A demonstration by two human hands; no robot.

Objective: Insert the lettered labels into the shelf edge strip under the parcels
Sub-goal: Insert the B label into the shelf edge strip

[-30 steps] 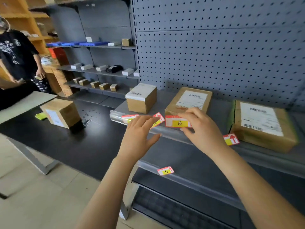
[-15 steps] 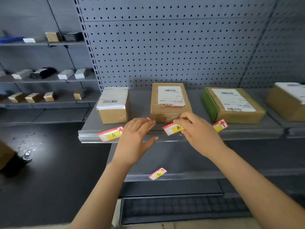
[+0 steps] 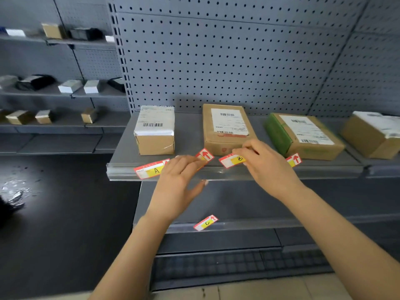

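Note:
Three brown parcels stand on the grey shelf: a small one (image 3: 155, 131), a flat one (image 3: 227, 128) and a green-taped one (image 3: 303, 136). The clear edge strip (image 3: 238, 172) runs below them. Label A (image 3: 150, 169) sits in the strip under the small parcel. My right hand (image 3: 266, 167) pinches label B (image 3: 231, 160) at the strip, below the flat parcel. My left hand (image 3: 180, 180) presses fingers flat on an arrow label (image 3: 204, 155) at the strip, thumb spread. Another arrow label (image 3: 294, 159) shows right of my right hand. Label C (image 3: 205, 223) rests on the lower shelf's edge.
A fourth parcel (image 3: 372, 135) sits at the far right. Grey pegboard (image 3: 238, 61) backs the shelf. Left shelves (image 3: 65, 94) hold several small boxes. A dark table surface (image 3: 65, 202) lies at the lower left.
The view swung right and closer to the shelf. My right hand keeps label B at the strip; my left hand stays by the arrow label. Label A came into full view.

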